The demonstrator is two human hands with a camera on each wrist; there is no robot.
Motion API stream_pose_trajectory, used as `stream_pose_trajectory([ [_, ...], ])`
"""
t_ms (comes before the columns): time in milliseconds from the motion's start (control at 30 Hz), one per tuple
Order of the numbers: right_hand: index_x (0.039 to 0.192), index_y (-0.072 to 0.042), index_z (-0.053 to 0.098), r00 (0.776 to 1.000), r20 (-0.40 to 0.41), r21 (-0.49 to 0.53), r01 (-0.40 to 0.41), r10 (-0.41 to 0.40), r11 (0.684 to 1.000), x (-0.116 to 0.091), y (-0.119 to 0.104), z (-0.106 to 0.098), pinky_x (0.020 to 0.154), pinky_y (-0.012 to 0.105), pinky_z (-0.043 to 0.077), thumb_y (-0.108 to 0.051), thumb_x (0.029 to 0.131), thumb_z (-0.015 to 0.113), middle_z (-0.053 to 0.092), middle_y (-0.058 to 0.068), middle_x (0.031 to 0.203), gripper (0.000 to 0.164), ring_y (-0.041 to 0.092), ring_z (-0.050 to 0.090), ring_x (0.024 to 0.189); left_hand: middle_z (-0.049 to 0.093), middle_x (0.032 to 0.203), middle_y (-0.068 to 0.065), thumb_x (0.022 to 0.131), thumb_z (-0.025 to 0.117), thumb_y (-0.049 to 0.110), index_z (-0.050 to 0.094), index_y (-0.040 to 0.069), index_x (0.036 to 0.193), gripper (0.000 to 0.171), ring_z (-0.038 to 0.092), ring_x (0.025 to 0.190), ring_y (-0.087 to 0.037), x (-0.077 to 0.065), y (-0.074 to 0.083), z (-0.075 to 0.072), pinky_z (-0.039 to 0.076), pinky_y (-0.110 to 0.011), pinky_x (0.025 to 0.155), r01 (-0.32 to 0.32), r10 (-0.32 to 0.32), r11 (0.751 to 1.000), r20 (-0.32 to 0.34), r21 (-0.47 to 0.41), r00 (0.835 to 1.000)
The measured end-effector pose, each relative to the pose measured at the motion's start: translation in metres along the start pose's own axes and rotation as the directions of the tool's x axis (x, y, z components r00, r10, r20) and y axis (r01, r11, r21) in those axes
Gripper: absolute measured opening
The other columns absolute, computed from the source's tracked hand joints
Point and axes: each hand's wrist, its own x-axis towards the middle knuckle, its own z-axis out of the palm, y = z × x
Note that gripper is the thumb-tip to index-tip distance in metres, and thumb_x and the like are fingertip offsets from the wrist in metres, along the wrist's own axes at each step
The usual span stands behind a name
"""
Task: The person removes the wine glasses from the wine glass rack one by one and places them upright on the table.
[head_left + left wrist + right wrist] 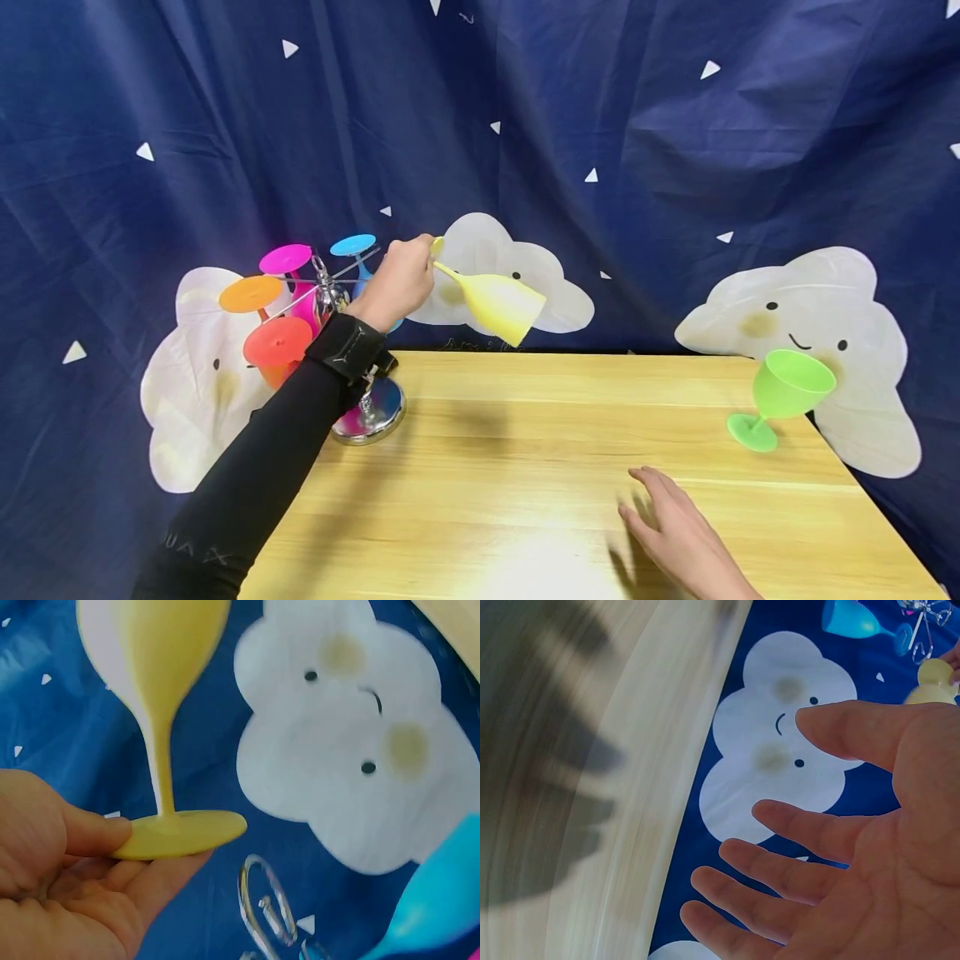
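My left hand (pixel 401 279) pinches the foot of a yellow goblet (pixel 501 304) between thumb and fingers, as the left wrist view shows. The goblet is tilted in the air, its bowl pointing down to the right. Just left of that hand stands a chrome glass rack (pixel 369 417), partly hidden by my forearm. Upside down on it hang a blue goblet (pixel 354 245), a magenta goblet (pixel 287 259), an orange goblet (pixel 251 294) and a red goblet (pixel 277 340). My right hand (pixel 678 529) hovers over the table's front, fingers spread, holding nothing.
A green goblet (pixel 791 385) stands upright near the right edge of the wooden table (pixel 525 450). Behind the table hangs a dark blue curtain (pixel 525 100) with white cloud faces and small triangles.
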Motion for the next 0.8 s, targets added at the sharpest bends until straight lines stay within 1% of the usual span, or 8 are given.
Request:
stream_pose_trajectory([
  [133, 0.146, 0.005, 0.058, 1.0, 0.001, 0.0, 0.003, -0.003, 1.0, 0.0, -0.001, 0.001, 0.112, 0.067, 0.05, -0.027, 0.104, 0.073, 0.059, 0.029, 0.15, 0.054, 0.051, 0.056, 0.139, 0.072, 0.119, -0.025, 0.115, 0.043, 0.007, 0.065, -0.006, 0.132, 0.031, 0.072, 0.096, -0.035, -0.008, 0.003, 0.006, 0.064, -0.044, 0.082, 0.04, -0.042, 0.996, -0.023, -0.086, 0.999],
  [267, 0.146, 0.005, 0.058, 1.0, 0.003, 0.004, 0.008, -0.008, 1.0, 0.0, -0.002, 0.002, 0.112, 0.068, 0.05, -0.027, 0.104, 0.073, 0.059, 0.029, 0.15, 0.055, 0.051, 0.056, 0.139, 0.071, 0.099, -0.019, 0.114, 0.048, 0.01, 0.069, -0.004, 0.121, 0.026, 0.063, 0.079, -0.028, -0.014, 0.005, 0.014, 0.052, -0.032, 0.068, 0.093, -0.1, 0.982, -0.038, -0.165, 0.994],
  [333, 0.146, 0.005, 0.058, 1.0, 0.007, 0.011, 0.007, -0.007, 1.0, 0.0, -0.004, 0.002, 0.112, 0.068, 0.049, -0.028, 0.104, 0.072, 0.059, 0.029, 0.151, 0.055, 0.051, 0.056, 0.139, 0.072, 0.099, -0.018, 0.113, 0.05, 0.011, 0.07, -0.003, 0.125, 0.027, 0.061, 0.078, -0.023, -0.018, 0.005, 0.019, 0.049, -0.026, 0.067, 0.135, -0.141, 0.956, -0.003, -0.26, 0.99],
  [367, 0.146, 0.004, 0.058, 1.0, 0.009, 0.015, 0.009, -0.009, 1.0, 0.0, -0.005, 0.003, 0.112, 0.068, 0.049, -0.028, 0.104, 0.072, 0.059, 0.029, 0.151, 0.055, 0.051, 0.056, 0.139, 0.073, 0.102, -0.017, 0.113, 0.05, 0.011, 0.07, -0.003, 0.128, 0.028, 0.062, 0.08, -0.021, -0.02, 0.005, 0.021, 0.05, -0.024, 0.069, 0.164, -0.16, 0.929, 0.039, -0.332, 0.986],
  [433, 0.146, 0.004, 0.058, 1.0, 0.009, 0.022, 0.014, -0.015, 1.0, 0.0, -0.007, 0.004, 0.112, 0.067, 0.05, -0.028, 0.104, 0.073, 0.06, 0.028, 0.15, 0.054, 0.05, 0.056, 0.139, 0.075, 0.113, -0.019, 0.114, 0.049, 0.01, 0.068, -0.004, 0.135, 0.032, 0.067, 0.087, -0.017, -0.025, 0.003, 0.027, 0.058, -0.02, 0.076, 0.232, -0.184, 0.844, 0.145, -0.483, 0.972],
  [533, 0.146, 0.004, 0.059, 1.0, -0.001, 0.034, 0.026, -0.026, 0.999, -0.001, -0.01, 0.006, 0.112, 0.067, 0.05, -0.027, 0.104, 0.073, 0.06, 0.027, 0.15, 0.054, 0.05, 0.056, 0.139, 0.071, 0.13, -0.024, 0.115, 0.046, 0.007, 0.062, -0.008, 0.143, 0.035, 0.073, 0.1, -0.016, -0.034, -0.001, 0.041, 0.065, -0.025, 0.089, 0.348, -0.171, 0.659, 0.318, -0.667, 0.933],
  [667, 0.145, 0.003, 0.06, 0.999, -0.026, 0.052, 0.043, -0.041, 0.998, -0.003, -0.015, 0.01, 0.112, 0.066, 0.05, -0.026, 0.103, 0.075, 0.061, 0.026, 0.149, 0.053, 0.048, 0.057, 0.139, 0.063, 0.142, -0.03, 0.114, 0.044, 0.003, 0.055, -0.013, 0.146, 0.038, 0.076, 0.108, -0.019, -0.05, -0.006, 0.064, 0.063, -0.029, 0.097, 0.442, -0.099, 0.455, 0.449, -0.773, 0.888],
  [800, 0.143, 0.001, 0.062, 0.997, -0.055, 0.076, 0.063, -0.059, 0.995, -0.002, -0.022, 0.014, 0.11, 0.063, 0.052, -0.024, 0.103, 0.075, 0.064, 0.021, 0.147, 0.049, 0.044, 0.06, 0.137, 0.059, 0.148, -0.033, 0.114, 0.043, 0.003, 0.049, -0.015, 0.151, 0.041, 0.076, 0.113, -0.018, -0.071, -0.007, 0.089, 0.062, -0.031, 0.099, 0.495, -0.044, 0.297, 0.506, -0.817, 0.862],
])
